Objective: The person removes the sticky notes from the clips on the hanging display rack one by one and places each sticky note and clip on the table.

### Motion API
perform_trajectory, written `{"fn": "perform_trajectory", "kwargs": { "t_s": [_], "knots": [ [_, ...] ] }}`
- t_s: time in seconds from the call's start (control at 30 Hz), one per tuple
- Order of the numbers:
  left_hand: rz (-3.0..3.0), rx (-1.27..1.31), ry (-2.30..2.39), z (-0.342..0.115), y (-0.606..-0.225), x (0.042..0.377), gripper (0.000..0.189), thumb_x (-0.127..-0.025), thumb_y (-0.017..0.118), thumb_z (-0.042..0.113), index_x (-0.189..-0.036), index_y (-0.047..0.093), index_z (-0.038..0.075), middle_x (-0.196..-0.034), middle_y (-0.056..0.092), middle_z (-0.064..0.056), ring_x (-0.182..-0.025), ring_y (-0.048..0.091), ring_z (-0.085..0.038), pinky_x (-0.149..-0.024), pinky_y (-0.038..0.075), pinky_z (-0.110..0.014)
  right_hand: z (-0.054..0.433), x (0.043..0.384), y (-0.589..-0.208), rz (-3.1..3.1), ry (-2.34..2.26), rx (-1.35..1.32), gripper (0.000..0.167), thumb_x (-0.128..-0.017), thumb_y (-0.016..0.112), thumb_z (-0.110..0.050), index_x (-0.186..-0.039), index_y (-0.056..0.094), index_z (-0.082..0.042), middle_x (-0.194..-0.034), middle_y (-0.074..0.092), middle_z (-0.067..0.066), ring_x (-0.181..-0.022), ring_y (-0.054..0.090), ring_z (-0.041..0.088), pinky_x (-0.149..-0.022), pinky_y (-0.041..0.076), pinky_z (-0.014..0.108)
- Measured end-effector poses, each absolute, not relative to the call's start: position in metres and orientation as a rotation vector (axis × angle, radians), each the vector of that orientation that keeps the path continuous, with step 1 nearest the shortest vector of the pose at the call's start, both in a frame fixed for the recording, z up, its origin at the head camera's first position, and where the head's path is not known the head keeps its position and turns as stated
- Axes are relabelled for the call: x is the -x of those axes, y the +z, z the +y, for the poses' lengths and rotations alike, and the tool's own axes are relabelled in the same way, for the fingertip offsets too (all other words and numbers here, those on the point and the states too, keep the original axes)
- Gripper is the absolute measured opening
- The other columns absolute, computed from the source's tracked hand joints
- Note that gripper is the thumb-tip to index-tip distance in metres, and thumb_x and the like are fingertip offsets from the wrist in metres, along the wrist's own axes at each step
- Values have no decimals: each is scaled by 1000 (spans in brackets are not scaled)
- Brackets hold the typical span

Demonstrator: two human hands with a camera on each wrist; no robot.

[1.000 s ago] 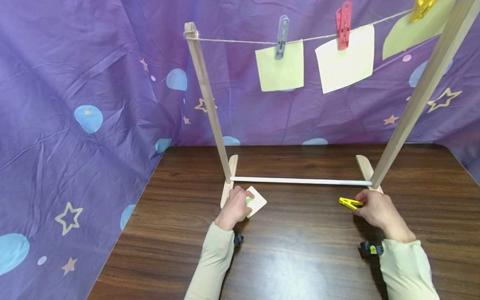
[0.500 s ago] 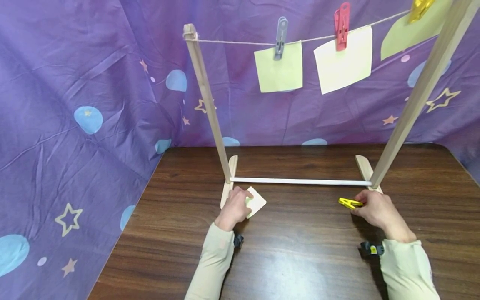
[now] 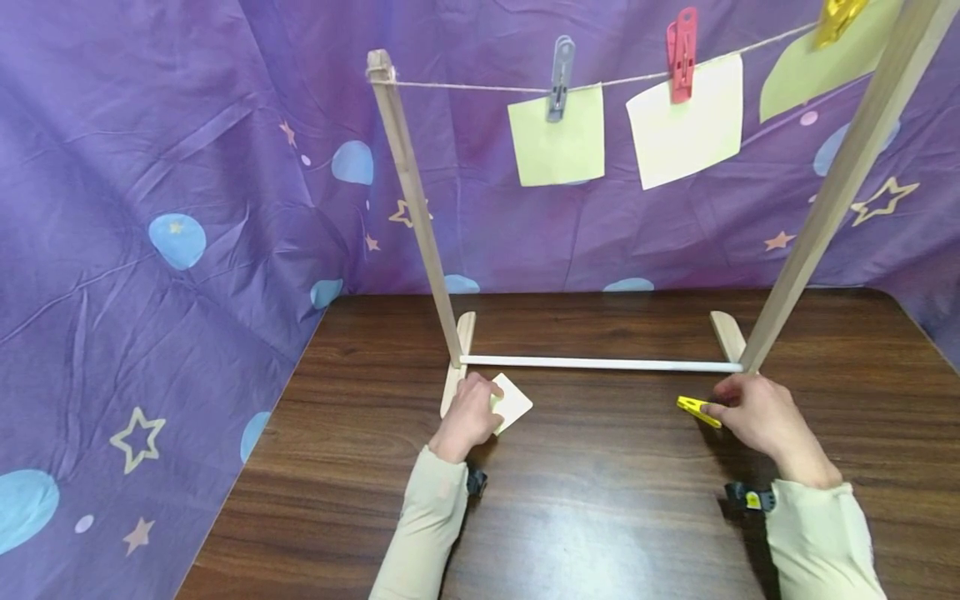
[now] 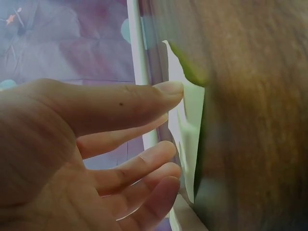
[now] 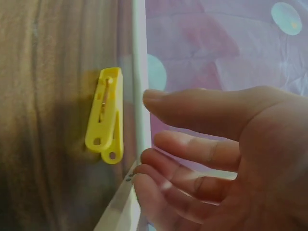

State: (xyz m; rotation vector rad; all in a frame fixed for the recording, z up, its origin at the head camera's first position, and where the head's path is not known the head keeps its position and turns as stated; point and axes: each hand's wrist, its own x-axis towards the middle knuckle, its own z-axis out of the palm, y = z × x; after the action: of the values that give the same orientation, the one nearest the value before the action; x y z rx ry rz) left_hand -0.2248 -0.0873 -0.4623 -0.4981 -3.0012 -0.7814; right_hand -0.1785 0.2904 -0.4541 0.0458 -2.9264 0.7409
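A small pale yellow-green square of paper [image 3: 512, 404] lies on the table by the frame's left foot. My left hand [image 3: 468, 414] is over its left corner, with thumb and fingertips at the paper and spread apart in the left wrist view. Toward the right lies a yellow clothespin [image 5: 106, 115] on the table. My right hand [image 3: 761, 417] hovers beside it; the right wrist view shows a gap between the extended thumb, the loosely bent fingers and the clothespin.
A wooden frame with a left post [image 3: 416, 208], right post [image 3: 832, 200] and white crossbar [image 3: 600, 362] stands on the brown table [image 3: 585, 483]. From its string hang paper sheets under a grey clothespin [image 3: 560, 79], a red clothespin [image 3: 682, 57] and a gold clip [image 3: 838, 21].
My right hand has let go of the yellow clothespin and drawn slightly right; the clothespin now lies turned on the table. My left hand has stayed in place at the paper.
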Motion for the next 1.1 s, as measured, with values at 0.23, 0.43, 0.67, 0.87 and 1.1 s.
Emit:
{"fn": "perform_trajectory", "kwargs": {
  "t_s": [0.23,0.43,0.67,0.87,1.1],
  "knots": [
    [-2913,519,-860,-92,-455,226,28,-76,74,6,-102,70,-2,-105,65,-19,-103,58,-34,-95,45,-41,286,176,-444,-2744,745,-21,21,-79,76,-15,-89,68,1,-79,69,19,-67,62,27,-60,43,38],
    [-2806,443,-982,-93,-445,227,21,-83,70,10,-102,71,1,-104,68,-16,-103,61,-31,-94,47,-42,285,172,-435,-2614,737,-8,14,-80,75,-16,-85,69,-4,-76,69,15,-60,55,10,-56,38,32],
    [-2601,435,-1182,-89,-432,223,11,-85,69,10,-94,72,5,-92,68,-10,-85,66,-22,-79,55,-32,278,167,-423,-2509,760,-31,10,-81,72,-15,-86,71,-7,-78,70,13,-61,39,-16,-56,34,21],
    [-2437,452,-1351,-87,-417,218,7,-87,68,8,-90,72,4,-87,70,-8,-77,63,-15,-68,51,-20,267,162,-409,-2411,757,-82,5,-80,72,-9,-84,71,-8,-75,68,10,-62,37,-19,-57,33,18],
    [-2361,454,-1444,-91,-397,214,10,-89,66,10,-92,72,3,-88,71,-8,-78,63,-16,-64,48,-17,249,153,-382,-2281,884,-101,7,-79,76,-5,-85,72,-6,-75,54,-37,-61,43,-24,-57,36,5]
  ]
}}
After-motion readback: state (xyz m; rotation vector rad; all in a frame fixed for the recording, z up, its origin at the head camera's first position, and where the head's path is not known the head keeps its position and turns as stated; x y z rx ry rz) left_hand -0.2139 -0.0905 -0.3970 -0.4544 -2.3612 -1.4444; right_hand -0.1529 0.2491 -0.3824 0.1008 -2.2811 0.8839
